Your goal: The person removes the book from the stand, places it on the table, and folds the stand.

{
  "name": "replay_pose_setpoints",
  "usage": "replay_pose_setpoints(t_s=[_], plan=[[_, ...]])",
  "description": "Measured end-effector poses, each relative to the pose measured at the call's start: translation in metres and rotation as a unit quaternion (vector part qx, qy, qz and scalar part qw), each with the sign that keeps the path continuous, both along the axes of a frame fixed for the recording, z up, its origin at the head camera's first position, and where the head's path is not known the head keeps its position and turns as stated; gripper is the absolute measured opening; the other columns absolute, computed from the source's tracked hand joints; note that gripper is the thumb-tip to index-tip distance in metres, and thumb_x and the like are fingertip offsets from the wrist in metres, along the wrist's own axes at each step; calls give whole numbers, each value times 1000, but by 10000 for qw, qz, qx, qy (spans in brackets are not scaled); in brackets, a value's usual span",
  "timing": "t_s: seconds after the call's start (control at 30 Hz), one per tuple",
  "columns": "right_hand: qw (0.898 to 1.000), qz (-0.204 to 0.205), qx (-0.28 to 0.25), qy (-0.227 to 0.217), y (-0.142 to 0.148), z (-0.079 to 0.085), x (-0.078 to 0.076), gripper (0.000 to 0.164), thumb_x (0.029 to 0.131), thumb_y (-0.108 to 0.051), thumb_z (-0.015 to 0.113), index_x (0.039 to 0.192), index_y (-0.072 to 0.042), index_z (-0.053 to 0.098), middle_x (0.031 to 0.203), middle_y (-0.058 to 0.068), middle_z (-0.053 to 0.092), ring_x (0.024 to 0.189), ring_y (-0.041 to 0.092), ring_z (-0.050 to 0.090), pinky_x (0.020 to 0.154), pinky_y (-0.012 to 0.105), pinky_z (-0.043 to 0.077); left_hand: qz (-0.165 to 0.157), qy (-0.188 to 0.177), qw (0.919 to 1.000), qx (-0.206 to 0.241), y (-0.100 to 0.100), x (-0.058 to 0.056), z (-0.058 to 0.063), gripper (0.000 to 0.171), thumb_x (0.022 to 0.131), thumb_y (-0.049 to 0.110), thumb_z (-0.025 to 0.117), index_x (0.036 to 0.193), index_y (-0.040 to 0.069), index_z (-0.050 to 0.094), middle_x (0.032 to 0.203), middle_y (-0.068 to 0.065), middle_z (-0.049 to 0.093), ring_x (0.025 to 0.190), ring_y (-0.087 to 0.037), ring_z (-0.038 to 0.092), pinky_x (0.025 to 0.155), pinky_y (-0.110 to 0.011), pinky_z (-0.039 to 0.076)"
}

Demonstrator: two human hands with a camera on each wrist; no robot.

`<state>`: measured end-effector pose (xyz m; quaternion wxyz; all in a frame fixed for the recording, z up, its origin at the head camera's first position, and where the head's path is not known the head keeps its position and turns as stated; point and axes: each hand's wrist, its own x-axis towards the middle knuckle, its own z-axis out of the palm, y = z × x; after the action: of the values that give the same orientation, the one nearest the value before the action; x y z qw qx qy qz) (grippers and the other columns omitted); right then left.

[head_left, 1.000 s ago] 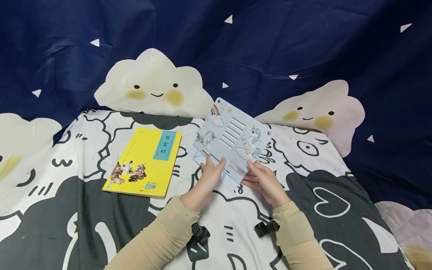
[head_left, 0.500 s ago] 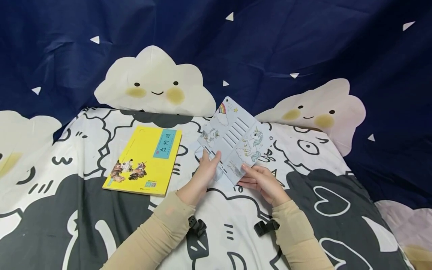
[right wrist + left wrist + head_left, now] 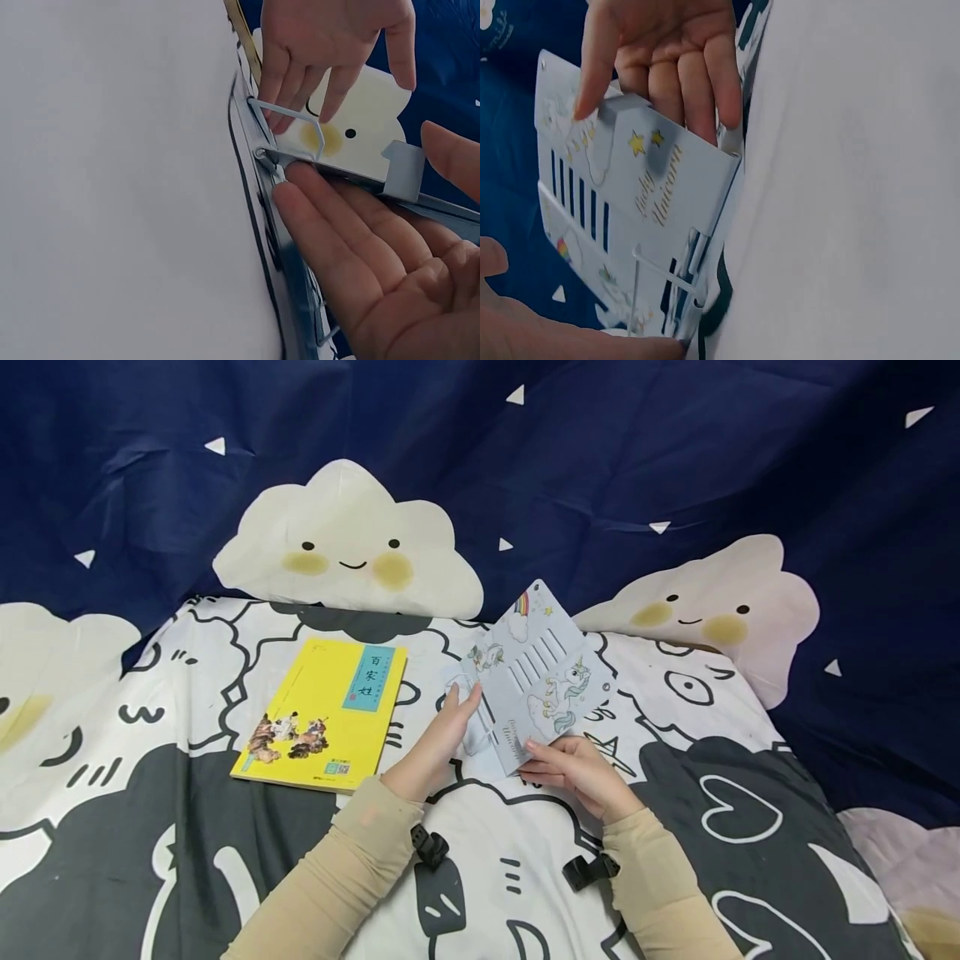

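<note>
A pale metal book stand (image 3: pixel 555 693), printed with unicorns and a rainbow, leans at a slant above the bedding in the head view. My right hand (image 3: pixel 581 768) holds its lower right edge, thumb in front and fingers behind. At the left edge, my left hand (image 3: pixel 438 731) has its fingers nearly straight. The right wrist view has the left fingers beside a wire page clip (image 3: pixel 319 135), with my right fingers (image 3: pixel 352 225) under the panel. "Lucky Unicorn" lettering and slots show on the stand (image 3: pixel 622 172) in the left wrist view.
A yellow book (image 3: pixel 322 718) lies face up to the left of the hands. Sheep-patterned bedding (image 3: pixel 510 835) spreads beneath. Behind it hangs dark blue cloth (image 3: pixel 600 443) with cloud faces.
The book stand has shifted right and rotated clockwise in the head view. My left hand has moved slightly left and up, its thumb now nearer the stand's edge. The yellow book stays put.
</note>
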<state>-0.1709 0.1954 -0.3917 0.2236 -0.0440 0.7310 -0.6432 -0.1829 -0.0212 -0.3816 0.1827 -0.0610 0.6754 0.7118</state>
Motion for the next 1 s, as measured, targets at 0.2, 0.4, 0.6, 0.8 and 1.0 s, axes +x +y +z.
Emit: replay_pose_setpoints(t_s=[0.2,0.4,0.6,0.8,1.0], plan=[[9998,149,-96,84,-2,0,2,52,100,-22,59,131,19,47,129,32,60,108,26,70,98,38,54,113,52,9999,-15,2,1,-2,82,101,59,35,161,19,-2,168,-10,-3,155,-35,-3,122,-61,1],[9994,132,-297,91,-1,0,2,53,100,-19,59,138,14,41,135,30,56,113,26,68,99,37,53,208,222,9994,-184,14,11,5,82,103,52,37,160,8,-4,167,-17,-3,154,-36,-4,123,-59,0],[9981,209,-571,33,-3,-2,1,56,99,-13,59,145,7,35,143,31,46,124,29,60,101,36,52,289,390,9978,-447,21,17,8,83,103,49,39,158,2,-2,166,-20,-2,154,-35,-4,124,-55,-2],[9956,464,-801,125,-5,-4,1,59,98,-9,60,147,7,31,145,34,42,130,31,54,103,36,51,252,376,9982,-392,19,14,4,83,103,50,38,159,5,-4,167,-18,-1,155,-32,-3,124,-54,-1],[9945,577,-864,119,-5,-4,2,62,97,-7,60,148,9,28,147,35,40,131,31,54,104,35,50,91,250,9979,-587,14,10,2,82,103,54,35,160,9,-1,167,-18,5,154,-37,3,122,-61,5]])
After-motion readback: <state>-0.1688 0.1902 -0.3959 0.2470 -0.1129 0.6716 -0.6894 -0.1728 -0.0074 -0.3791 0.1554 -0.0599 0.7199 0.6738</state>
